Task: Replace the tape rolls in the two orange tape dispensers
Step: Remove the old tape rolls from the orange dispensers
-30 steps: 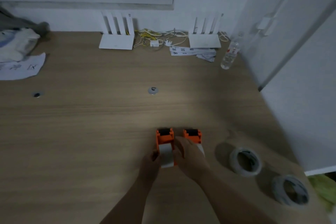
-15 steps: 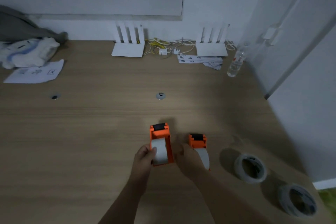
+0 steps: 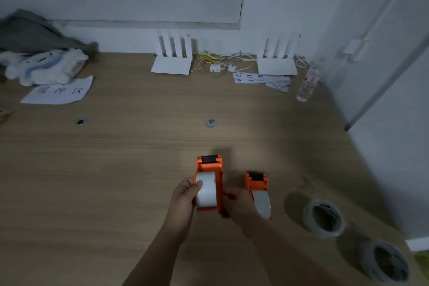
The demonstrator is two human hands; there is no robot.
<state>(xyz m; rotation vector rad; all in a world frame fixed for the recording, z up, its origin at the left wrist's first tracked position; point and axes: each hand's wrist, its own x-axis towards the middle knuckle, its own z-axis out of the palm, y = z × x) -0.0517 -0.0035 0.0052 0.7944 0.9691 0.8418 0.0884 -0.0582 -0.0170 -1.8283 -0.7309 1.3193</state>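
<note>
Since approx a sec ago the two dispensers are no longer sitting side by side: the left orange plastic tape dispenser w/ black cutter head is now being lifted off the pale wood-grain desk and drawn toward the person, while its twin is staying put, so work is starting on the left unit first and nothing looks swapped yet. Going left to right: the left hand is wrapping the dispenser's left side, thumb pressing onto the old white tape roll seated in the frame, forearm coming up from the bottom edge at a slant. The right hand is closing on the dispenser's right wall, fingers curled round the lower corner, wrist bent inward; its exact finger placement underneath is hidden. Just beside it, the second orange plastic dispenser is resting on the desk w/ its own pale roll in place, untouched. Further right, two loose greyish replacement tape rolls are lying flat near the desk's edge, well apart from both hands. Prob next step, imo: pulling the old roll out.
</note>
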